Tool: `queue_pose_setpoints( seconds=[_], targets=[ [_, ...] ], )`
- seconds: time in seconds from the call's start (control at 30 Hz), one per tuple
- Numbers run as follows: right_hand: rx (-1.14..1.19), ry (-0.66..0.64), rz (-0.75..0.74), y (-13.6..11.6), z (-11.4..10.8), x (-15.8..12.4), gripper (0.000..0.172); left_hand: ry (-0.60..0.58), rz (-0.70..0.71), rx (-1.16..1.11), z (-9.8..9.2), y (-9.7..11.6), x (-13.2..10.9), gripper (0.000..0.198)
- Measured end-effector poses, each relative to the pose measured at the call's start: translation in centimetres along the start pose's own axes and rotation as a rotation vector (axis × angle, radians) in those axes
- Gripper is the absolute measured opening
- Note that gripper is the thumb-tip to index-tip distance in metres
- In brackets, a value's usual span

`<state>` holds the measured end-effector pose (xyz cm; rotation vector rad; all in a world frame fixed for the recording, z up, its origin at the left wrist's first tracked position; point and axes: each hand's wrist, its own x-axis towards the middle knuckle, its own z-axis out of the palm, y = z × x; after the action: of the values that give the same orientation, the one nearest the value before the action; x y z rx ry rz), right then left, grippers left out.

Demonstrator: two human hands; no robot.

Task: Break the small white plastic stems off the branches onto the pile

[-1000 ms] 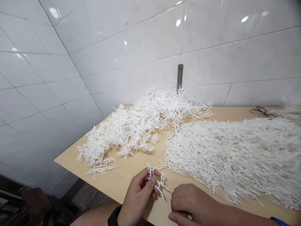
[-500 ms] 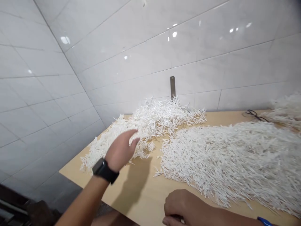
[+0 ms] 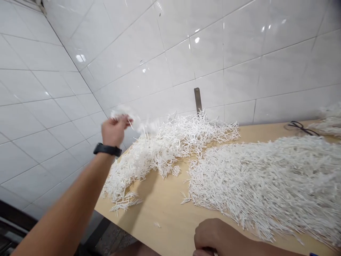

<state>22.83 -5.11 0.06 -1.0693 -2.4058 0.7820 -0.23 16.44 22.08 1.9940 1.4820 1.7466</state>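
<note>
My left hand [image 3: 114,129], with a black watch [image 3: 107,149] at its wrist, is raised over the far left of the table. Its fingers pinch a clump of thin white strands [image 3: 146,127], smeared by motion. Below lies a loose, tangled pile of white strands [image 3: 170,145]. My right hand [image 3: 213,234] is curled near the table's front edge, its fingertips mostly hidden; what it holds, if anything, I cannot make out. To its right spreads a thick, flatter heap of white strands [image 3: 261,177], lying more in one direction.
A metal strip [image 3: 197,99] stands upright against the tiled wall [image 3: 173,64] behind the tangled pile. A dark cord [image 3: 303,127] lies at the back right, beside more white strands [image 3: 330,121]. The wooden table [image 3: 165,202] ends at the left and front, with floor below.
My left hand has risen up and to the left from the tangled pile, with a clump of strands now in its fingers. My right hand stays curled at the front. The view has shifted slightly.
</note>
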Motion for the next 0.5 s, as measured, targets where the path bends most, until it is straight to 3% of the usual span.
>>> queue_pose_setpoints(
  seconds=[0.07,0.13,0.27,0.33,0.37,0.43,0.5],
  targets=[
    [0.004,0.007,0.025,-0.2,-0.1,0.0,0.021,0.195,-0.005,-0.197,-1.0,2.5,2.2,0.031],
    [0.023,0.022,0.043,-0.4,-0.3,-0.2,0.017,0.272,0.087,-0.328,-1.9,4.8,1.8,0.028],
    [0.105,0.043,0.026,-0.8,-0.8,-0.6,0.015,0.110,0.359,-0.370,-1.8,6.2,-4.9,0.023],
    [0.128,0.045,0.000,-0.6,-0.8,-0.7,0.016,-0.078,0.259,-0.400,-1.3,5.5,-8.8,0.022],
    [0.134,0.045,-0.009,-0.5,-0.7,-0.7,0.017,-0.123,0.134,-0.430,-1.1,5.1,-10.4,0.024],
    [0.142,0.049,-0.022,-0.2,-0.4,-0.8,0.016,-0.149,-0.036,-0.482,-1.7,4.5,-12.7,0.026],
    [0.157,0.047,-0.028,0.0,-0.3,-0.8,0.017,-0.117,-0.068,-0.470,-3.5,4.6,-14.2,0.026]
  ],
)
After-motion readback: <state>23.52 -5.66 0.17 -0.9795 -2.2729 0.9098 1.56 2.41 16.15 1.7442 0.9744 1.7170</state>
